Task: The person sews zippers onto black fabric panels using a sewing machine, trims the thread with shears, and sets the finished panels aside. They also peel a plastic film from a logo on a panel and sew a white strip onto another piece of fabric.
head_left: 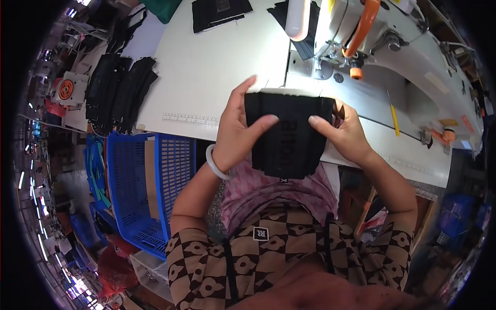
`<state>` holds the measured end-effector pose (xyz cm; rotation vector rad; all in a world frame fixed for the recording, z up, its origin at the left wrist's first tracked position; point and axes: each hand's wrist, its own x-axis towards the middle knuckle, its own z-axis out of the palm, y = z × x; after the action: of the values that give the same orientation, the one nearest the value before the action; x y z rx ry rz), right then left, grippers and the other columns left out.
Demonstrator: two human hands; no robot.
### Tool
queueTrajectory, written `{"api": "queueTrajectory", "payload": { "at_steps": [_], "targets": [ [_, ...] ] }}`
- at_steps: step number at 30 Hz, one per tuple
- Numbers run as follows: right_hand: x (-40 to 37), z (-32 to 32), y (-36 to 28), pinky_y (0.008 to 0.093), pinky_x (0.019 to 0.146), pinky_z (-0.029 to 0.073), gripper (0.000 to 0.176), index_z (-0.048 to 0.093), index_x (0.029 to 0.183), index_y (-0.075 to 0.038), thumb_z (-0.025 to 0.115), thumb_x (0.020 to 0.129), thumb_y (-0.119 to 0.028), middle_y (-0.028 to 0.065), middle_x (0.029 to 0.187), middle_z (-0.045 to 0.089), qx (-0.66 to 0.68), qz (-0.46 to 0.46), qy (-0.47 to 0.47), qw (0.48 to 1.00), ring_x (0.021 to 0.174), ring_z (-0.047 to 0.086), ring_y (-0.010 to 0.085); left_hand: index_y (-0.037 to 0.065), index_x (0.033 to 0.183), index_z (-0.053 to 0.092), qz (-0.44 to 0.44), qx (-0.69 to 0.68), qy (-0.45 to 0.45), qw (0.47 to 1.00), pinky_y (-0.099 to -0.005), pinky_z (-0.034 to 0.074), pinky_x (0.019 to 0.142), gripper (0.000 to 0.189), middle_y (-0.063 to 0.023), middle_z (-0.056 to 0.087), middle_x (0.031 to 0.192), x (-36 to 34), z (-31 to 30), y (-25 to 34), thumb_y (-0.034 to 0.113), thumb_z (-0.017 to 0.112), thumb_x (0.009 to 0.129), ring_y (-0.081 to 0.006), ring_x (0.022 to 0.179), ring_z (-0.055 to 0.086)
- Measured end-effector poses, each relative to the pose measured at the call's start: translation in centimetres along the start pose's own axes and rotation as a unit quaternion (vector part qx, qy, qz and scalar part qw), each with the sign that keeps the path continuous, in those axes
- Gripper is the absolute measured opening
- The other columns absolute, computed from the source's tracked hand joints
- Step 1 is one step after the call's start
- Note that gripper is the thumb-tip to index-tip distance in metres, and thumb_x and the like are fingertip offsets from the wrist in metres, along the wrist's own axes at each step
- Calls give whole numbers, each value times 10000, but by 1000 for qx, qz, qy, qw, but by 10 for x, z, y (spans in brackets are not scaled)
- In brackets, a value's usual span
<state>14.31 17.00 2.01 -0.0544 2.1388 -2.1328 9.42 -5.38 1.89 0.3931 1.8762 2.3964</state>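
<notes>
The left hand (237,128) and right hand (350,133) grasp a black cloth (284,152) between them, at its nine and three o'clock sides, thumbs pressed on its face. The fingers seem to wrap behind, though the cloth hides most of them. It is held up at the near edge of the table (206,77), its narrower end at six o'clock, with dark lettering on its face. From it, the sewing machine (421,64) stands at two o'clock, a yellow-handled tool (394,119) lies at three, a blue crate (160,188) sits at eight and more black pieces (106,90) lie at ten
</notes>
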Motion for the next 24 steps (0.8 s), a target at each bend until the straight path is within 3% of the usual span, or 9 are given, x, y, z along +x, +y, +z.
{"api": "queueTrajectory", "payload": {
  "at_steps": [5, 9, 12, 13, 16, 21, 24],
  "targets": [
    [-35, -7, 6, 298, 925, 498, 283, 622, 1173, -4, 726, 925, -92, 5, 989, 689, -22, 27, 50, 998, 989, 625, 106, 27, 1331, 597, -44, 96, -117, 987, -302, 516, 918, 481, -123, 686, 1156, -28, -11, -15, 7, 745, 873, -164, 1066, 646],
    [-72, -6, 15, 285, 862, 518, 332, 621, 1197, -24, 751, 893, -59, 45, 1003, 709, -50, 70, -14, 996, 937, 645, 116, 35, 1305, 621, -1, 135, -198, 971, -309, 524, 902, 451, -141, 702, 1147, -51, -15, -22, 9, 744, 871, -191, 1026, 680],
    [-96, 9, 19, 290, 762, 538, 374, 621, 1197, -46, 774, 857, -18, 100, 968, 710, -222, -72, 36, 972, 870, 686, 182, 29, 1269, 648, 75, 196, -258, 943, -324, 541, 885, 421, -159, 711, 1144, -67, -17, -23, -23, 733, 860, -250, 1003, 706],
    [-100, 11, 25, 290, 762, 538, 374, 621, 1197, -46, 774, 857, -18, 100, 968, 710, -219, -69, 38, 972, 870, 686, 182, 29, 1269, 648, 71, 195, -260, 943, -324, 541, 885, 421, -159, 711, 1144, -71, -16, -27, -23, 733, 860, -250, 1003, 706],
    [-110, 22, 57, 308, 686, 550, 401, 622, 1193, -49, 779, 831, 20, 152, 978, 711, -274, -209, 87, 935, 819, 713, 263, 23, 1222, 671, 143, 227, -241, 933, -340, 566, 844, 381, -182, 700, 1173, -83, -12, -45, -34, 729, 850, -306, 994, 709],
    [-119, 24, 83, 326, 573, 527, 402, 637, 1187, -57, 773, 819, 29, 141, 883, 697, -267, -230, 91, 932, 711, 698, 255, 1, 1137, 682, 123, 255, -241, 928, -346, 570, 880, 314, -188, 720, 1131, -96, -11, -51, -58, 724, 831, -312, 1023, 717],
    [-114, 28, 82, 316, 576, 521, 326, 667, 1109, -43, 769, 811, 40, 129, 874, 706, -261, -254, 110, 925, 687, 688, 248, 4, 1094, 688, 191, 290, -250, 904, -342, 573, 839, 271, -180, 722, 1098, -94, -12, -53, -40, 736, 830, -291, 976, 721]
  ]
}}
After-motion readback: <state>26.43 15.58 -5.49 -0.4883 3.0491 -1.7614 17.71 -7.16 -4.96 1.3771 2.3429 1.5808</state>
